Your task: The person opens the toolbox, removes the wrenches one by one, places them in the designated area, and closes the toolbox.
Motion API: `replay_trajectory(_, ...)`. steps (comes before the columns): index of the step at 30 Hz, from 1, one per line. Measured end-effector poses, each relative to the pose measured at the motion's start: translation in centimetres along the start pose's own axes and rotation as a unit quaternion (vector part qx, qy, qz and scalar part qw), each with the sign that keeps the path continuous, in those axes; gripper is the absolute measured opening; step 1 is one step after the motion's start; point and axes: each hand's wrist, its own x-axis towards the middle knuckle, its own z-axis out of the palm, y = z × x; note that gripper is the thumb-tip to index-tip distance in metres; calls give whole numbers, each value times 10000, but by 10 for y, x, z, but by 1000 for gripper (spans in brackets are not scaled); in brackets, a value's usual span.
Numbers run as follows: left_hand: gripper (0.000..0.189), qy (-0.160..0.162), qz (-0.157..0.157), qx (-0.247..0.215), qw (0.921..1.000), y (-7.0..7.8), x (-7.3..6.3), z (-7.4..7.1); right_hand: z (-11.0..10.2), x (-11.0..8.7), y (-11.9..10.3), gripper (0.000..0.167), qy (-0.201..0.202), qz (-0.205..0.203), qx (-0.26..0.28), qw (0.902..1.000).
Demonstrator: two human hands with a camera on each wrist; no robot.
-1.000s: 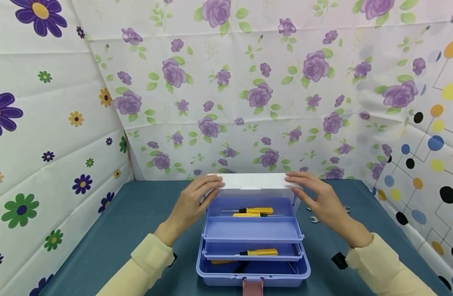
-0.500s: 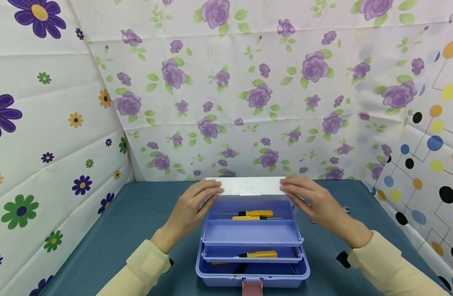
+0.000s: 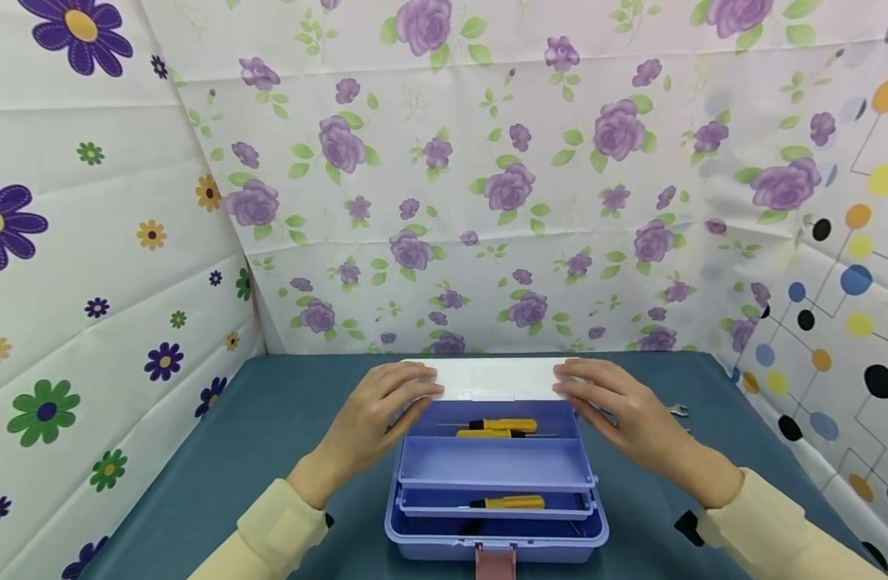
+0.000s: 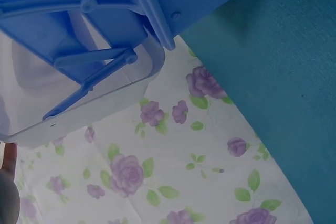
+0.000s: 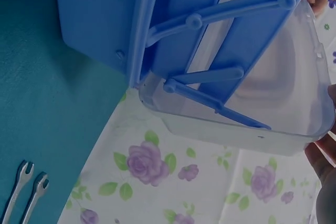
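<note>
A blue-purple toolbox stands on the table with its tiered trays spread and a pink latch hanging at the front. My left hand holds the left corner of its whitish translucent lid; my right hand grips the right corner. The lid stands partly raised over the back tray. Two yellow-and-black screwdrivers lie in the upper tray, and another screwdriver lies in the lower tray. Blue hinge arms link trays and lid in the right wrist view. Dark items in the bottom are mostly hidden.
Two open-end wrenches lie on the dark teal table to the right of the box, partly behind my right hand in the head view. Flower-printed cloth hangs behind and at the left; dotted cloth hangs at the right.
Both hands have brought the lid forward and down, so more of its white top faces me. The trays have folded slightly lower and cover more of the bottom compartment.
</note>
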Motion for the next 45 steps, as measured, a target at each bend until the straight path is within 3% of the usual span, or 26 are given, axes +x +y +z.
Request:
replay_trajectory(29, 29, -51, 223, 15, 9997, 7, 2, -5, 0, -15, -25, 38, 38, -207, -292, 9994)
replay_trajectory(45, 24, -120, 74, -265, 9996, 17, -7, -4, -2, -19, -33, 36, 122, -491, -256, 9984)
